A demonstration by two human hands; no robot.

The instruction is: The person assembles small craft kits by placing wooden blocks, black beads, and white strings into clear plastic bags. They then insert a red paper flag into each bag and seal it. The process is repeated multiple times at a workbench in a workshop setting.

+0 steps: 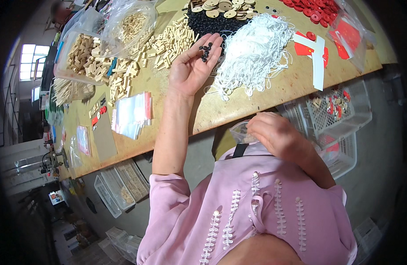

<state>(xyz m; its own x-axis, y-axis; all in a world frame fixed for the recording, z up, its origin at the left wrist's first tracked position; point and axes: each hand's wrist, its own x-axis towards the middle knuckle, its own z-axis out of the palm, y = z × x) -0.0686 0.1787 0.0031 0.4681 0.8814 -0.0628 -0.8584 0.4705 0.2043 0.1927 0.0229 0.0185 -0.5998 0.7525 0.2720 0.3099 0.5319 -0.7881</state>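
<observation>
My left hand [190, 73] is held palm up over the table, fingers extended and slightly cupped. A few small black ring-like pieces [205, 51] lie on its fingers. Just beyond it spreads a heap of the same black pieces [208, 24]. A tangled pile of white string loops [256, 51] lies to its right. Close to my waist, below the table edge, my right hand [274, 132] has its fingers closed at the mouth of a clear plastic bag [241, 130]. Pale pieces show inside the bag; their kind is unclear.
Small wooden pieces [172, 42] and wooden blocks [124, 75] are heaped on the left. Wooden discs [223, 6] and red discs [314, 11] lie at the far side. Flat plastic bags [132, 115] sit near the front edge. White plastic baskets [345, 106] stand below, right.
</observation>
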